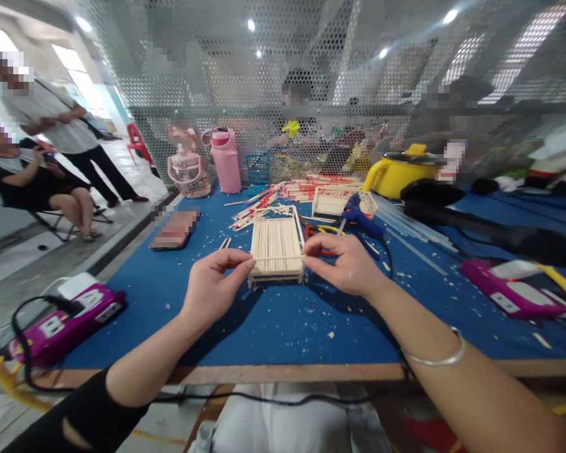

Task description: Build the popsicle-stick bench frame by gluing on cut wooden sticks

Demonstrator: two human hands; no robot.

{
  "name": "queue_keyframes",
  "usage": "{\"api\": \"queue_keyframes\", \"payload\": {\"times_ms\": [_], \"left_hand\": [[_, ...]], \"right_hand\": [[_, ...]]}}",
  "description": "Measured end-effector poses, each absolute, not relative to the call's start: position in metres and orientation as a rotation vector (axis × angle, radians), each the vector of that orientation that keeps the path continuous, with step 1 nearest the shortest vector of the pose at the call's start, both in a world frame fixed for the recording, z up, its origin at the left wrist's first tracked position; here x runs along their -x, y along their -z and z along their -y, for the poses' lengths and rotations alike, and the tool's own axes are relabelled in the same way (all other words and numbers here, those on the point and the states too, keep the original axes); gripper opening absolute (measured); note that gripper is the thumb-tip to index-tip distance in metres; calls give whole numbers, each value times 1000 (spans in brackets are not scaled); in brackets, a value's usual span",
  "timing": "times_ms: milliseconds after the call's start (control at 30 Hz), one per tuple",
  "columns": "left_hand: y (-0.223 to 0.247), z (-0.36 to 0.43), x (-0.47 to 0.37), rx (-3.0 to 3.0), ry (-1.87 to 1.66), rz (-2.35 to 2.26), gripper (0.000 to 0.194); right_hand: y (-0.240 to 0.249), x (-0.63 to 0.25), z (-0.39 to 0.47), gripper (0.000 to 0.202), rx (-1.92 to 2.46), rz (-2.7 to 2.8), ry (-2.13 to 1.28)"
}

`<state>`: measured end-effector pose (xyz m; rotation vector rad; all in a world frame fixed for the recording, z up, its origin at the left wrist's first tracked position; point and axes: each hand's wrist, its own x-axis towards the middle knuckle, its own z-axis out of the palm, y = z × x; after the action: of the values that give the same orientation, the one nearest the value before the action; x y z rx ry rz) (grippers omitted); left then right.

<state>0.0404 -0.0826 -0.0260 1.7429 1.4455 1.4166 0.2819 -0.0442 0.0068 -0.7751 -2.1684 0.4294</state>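
A small bed-like frame of pale wooden sticks stands on the blue table in front of me. Across its near end lies one thin wooden stick, pinched at both tips. My left hand closes thumb and forefinger on the stick's left end. At the right end, my right hand pinches it the same way. Just beyond my right hand are red-and-yellow-handled pliers, partly hidden by it, and a blue glue gun.
Red-tipped sticks are scattered behind the frame, near a second stick frame. Clear glue sticks and a yellow pot stand right. A phone and purple power strips flank the work. Two people are at left.
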Motion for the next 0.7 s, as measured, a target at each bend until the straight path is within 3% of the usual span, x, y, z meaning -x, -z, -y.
{"api": "queue_keyframes", "payload": {"times_ms": [700], "left_hand": [[22,84,-42,-1836,-1410,-1468,15]], "right_hand": [[-9,-285,50,13,665,2256,-113]]}}
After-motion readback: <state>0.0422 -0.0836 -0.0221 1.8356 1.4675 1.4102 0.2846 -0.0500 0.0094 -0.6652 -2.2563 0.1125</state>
